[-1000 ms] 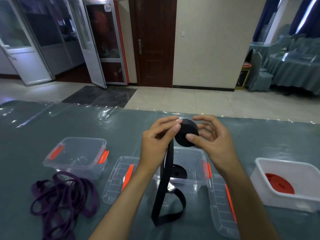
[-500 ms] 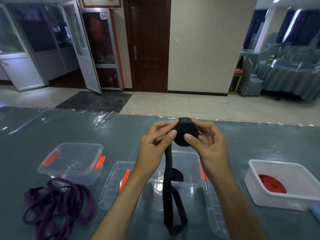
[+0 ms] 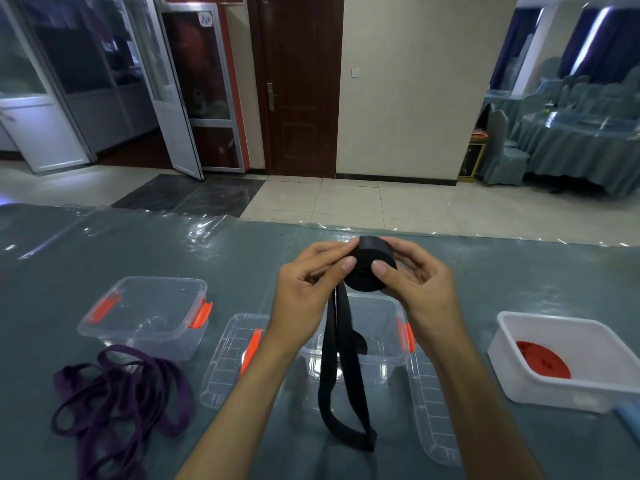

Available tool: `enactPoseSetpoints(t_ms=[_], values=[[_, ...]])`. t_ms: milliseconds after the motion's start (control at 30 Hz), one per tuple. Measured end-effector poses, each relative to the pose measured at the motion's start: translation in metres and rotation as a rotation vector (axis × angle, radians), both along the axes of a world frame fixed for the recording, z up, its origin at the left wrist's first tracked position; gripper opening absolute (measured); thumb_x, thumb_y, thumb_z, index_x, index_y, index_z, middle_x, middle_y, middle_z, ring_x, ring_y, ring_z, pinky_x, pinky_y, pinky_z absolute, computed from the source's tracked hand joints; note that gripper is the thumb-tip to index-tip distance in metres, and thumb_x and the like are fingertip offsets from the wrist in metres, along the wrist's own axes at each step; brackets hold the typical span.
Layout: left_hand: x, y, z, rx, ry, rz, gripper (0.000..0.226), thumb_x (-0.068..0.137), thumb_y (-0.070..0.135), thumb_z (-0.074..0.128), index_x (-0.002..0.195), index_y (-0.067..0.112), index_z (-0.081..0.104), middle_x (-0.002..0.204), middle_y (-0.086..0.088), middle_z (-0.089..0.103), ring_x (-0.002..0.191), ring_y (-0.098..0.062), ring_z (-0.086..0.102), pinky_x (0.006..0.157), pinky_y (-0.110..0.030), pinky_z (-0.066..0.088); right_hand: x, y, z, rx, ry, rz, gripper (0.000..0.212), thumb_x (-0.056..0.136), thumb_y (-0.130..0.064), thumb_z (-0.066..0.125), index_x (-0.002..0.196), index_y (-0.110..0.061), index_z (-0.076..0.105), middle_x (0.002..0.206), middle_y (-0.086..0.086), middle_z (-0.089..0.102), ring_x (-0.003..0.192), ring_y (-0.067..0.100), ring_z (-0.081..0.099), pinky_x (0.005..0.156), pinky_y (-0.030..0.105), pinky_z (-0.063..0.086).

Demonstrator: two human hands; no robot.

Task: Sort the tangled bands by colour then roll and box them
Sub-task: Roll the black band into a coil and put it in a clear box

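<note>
Bare table [image 3: 242, 258] beyond clear boxes [image 3: 145, 317]; purple bands [image 3: 117, 393] block near-left.

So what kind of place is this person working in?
Probably a banquet or function hall: cloth-draped tables and covered chairs stand at the right, on a tiled floor. The work table wears a clear plastic sheet.

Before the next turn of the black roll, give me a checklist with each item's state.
1. Both hands on black roll: left hand and right hand pinch it: ok.
2. Loose tail fully wound: not ok, it hangs down.
3. Middle clear box open: ok.
4. Tail free of twists: cannot tell.
5. Purple bands rolled: not ok, heaped on table.
6. Red roll boxed in white tub: ok.
</note>
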State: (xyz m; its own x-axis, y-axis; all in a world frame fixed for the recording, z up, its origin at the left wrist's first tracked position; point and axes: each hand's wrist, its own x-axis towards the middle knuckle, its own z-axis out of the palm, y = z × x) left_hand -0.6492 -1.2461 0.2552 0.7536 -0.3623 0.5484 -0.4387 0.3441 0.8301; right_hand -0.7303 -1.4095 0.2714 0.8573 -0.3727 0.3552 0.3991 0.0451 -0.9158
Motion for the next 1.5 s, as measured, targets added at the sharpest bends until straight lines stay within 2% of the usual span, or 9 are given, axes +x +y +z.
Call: enactPoseSetpoints(t_ms=[100,200,400,500,633,900,1100,1300,1500], values=[[-0.003,-0.004,-0.001,-0.066,0.015,0.071,0.025,0.091,0.016,0.081,0.116,0.012,0.08,0.117,-0.005,0.079,0.114,-0.025,0.074,0.095,-0.027,0.059,-0.002,-0.01,0.002,-0.009,0.028,0.037,0.048,0.073,-0.037,0.094,0.113,-0.02,0.075,0.113,0.01,0.078,0.104,0.031,0.078,0.088,0.046,0.065],[-0.005,-0.006,-0.006,-0.103,0.076,0.021,0.025,0.092,0.022,0.079,0.117,0.021,0.081,0.121,-0.002,0.076,0.118,-0.022,0.072,0.096,-0.025,0.057,-0.003,-0.013,0.006,-0.027,-0.011,0.023,0.061,0.075,-0.044,0.093,0.13,-0.032,0.069,0.116,0.01,0.078,0.106,0.031,0.077,0.086,0.043,0.065],[0.009,-0.005,0.006,-0.029,0.058,-0.041,0.021,0.092,0.016,0.08,0.113,0.02,0.082,0.115,-0.004,0.077,0.112,-0.022,0.074,0.095,-0.023,0.056,-0.004,-0.002,-0.011,-0.002,-0.05,-0.02,0.028,0.089,-0.021,0.083,0.111,-0.022,0.065,0.121,0.007,0.075,0.108,0.031,0.077,0.086,0.049,0.065],[0.005,-0.01,0.009,-0.127,0.091,0.011,0.014,0.086,0.02,0.085,0.099,0.022,0.084,0.112,-0.005,0.08,0.108,-0.022,0.076,0.092,-0.024,0.058,-0.003,-0.007,-0.009,-0.023,-0.011,-0.001,0.032,0.083,-0.016,0.085,0.102,-0.028,0.062,0.114,0.006,0.076,0.1,0.032,0.079,0.083,0.043,0.066],[0.005,-0.011,0.005,-0.057,0.059,-0.067,0.026,0.093,0.021,0.076,0.118,0.018,0.08,0.128,-0.006,0.074,0.124,-0.023,0.069,0.102,-0.026,0.055,-0.001,-0.01,-0.005,-0.045,-0.145,-0.038,0.038,0.088,-0.013,0.083,0.117,-0.03,0.065,0.118,0.006,0.074,0.111,0.027,0.075,0.083,0.036,0.065],[0.007,-0.017,-0.002,-0.124,0.058,0.07,0.021,0.087,0.019,0.085,0.108,0.019,0.082,0.119,-0.005,0.079,0.116,-0.023,0.075,0.097,-0.027,0.058,0.01,-0.016,-0.004,-0.025,-0.073,0.003,0.038,0.075,-0.015,0.091,0.096,-0.027,0.061,0.106,0.013,0.075,0.097,0.029,0.079,0.077,0.032,0.064],[0.014,-0.004,0.0,-0.024,0.022,0.006,0.023,0.091,0.019,0.08,0.113,0.026,0.082,0.115,0.0,0.08,0.111,-0.02,0.076,0.094,-0.024,0.059,0.008,-0.008,-0.01,-0.079,-0.099,-0.042,0.033,0.079,-0.012,0.084,0.104,-0.013,0.062,0.117,0.007,0.077,0.11,0.026,0.076,0.089,0.033,0.064],[0.005,-0.007,-0.01,-0.035,0.034,0.055,0.028,0.091,0.016,0.082,0.117,0.007,0.078,0.121,-0.008,0.078,0.117,-0.028,0.074,0.103,-0.044,0.059,0.0,-0.006,0.003,-0.07,-0.061,-0.034,0.044,0.07,-0.021,0.09,0.107,-0.032,0.069,0.109,0.004,0.08,0.101,0.024,0.079,0.078,0.03,0.065],[0.0,-0.003,-0.006,-0.069,0.12,0.042,0.033,0.078,0.018,0.091,0.109,0.013,0.081,0.11,-0.01,0.08,0.107,-0.031,0.076,0.099,-0.047,0.061,-0.009,0.001,-0.004,-0.016,-0.026,-0.058,0.039,0.077,-0.019,0.085,0.109,-0.013,0.065,0.112,0.001,0.08,0.106,0.019,0.077,0.087,0.024,0.061]])
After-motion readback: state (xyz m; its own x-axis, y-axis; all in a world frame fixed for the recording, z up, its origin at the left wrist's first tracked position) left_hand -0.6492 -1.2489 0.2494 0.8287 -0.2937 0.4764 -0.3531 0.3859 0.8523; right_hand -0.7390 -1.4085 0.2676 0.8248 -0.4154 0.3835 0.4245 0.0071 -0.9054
